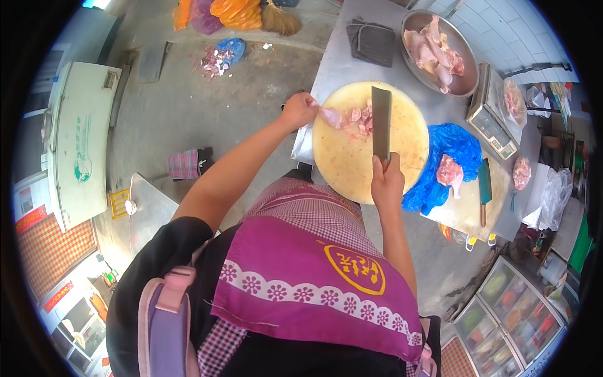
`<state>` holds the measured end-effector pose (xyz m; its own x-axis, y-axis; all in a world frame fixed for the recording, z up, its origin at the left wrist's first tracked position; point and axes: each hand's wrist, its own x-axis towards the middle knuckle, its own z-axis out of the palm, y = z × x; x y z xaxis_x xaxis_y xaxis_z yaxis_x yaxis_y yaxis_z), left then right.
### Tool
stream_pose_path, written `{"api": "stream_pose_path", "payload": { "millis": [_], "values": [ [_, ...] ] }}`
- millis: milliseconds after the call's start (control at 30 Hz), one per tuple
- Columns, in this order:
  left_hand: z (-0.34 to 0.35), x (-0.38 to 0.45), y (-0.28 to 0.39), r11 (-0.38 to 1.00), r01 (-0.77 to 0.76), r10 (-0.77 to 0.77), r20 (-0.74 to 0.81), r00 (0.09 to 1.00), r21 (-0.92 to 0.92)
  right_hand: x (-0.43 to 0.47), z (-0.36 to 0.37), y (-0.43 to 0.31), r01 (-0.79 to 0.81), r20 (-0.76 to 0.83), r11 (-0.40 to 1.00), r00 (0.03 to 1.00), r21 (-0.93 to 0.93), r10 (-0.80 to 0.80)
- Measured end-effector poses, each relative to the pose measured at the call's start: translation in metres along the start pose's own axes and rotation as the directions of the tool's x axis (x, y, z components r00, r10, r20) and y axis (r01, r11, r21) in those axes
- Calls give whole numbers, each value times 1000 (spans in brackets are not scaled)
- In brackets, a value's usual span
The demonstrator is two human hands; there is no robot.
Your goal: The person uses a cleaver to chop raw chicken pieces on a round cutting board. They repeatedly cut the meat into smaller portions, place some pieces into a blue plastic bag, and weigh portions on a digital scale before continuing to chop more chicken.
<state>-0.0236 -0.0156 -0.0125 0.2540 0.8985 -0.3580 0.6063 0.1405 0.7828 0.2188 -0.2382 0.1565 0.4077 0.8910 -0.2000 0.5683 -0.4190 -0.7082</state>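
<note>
A thick round chopping board (400, 141) lies on the metal table in front of me. My left hand (301, 110), at the board's left edge, pinches the end of a raw chicken leg (331, 117). Cut chicken pieces (362, 120) lie just right of that leg, beside the blade. My right hand (387, 179) grips the handle of a cleaver (381, 120), whose broad blade points away from me over the middle of the board. Whether the blade touches the board cannot be told.
Behind the board are a metal bowl (409, 70) of raw chicken legs and a folded dark cloth (371, 43). A digital scale (492, 125) stands at the right. Nearer are a blue plastic bag (424, 186) with a chicken piece (450, 170) and a second knife (484, 184) on another board (497, 207).
</note>
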Motion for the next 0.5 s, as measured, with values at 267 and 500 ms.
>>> {"api": "stream_pose_path", "payload": {
  "millis": [267,500],
  "values": [
    [-18,-17,-12,998,-1,-4,-79,997,-62,9,22,37,77,158,981,986,-176,-49],
    [-21,-33,-6,997,5,-13,-105,994,-79,-12,-40,-76,266,-252,963,936,45,-246]
  ]
}}
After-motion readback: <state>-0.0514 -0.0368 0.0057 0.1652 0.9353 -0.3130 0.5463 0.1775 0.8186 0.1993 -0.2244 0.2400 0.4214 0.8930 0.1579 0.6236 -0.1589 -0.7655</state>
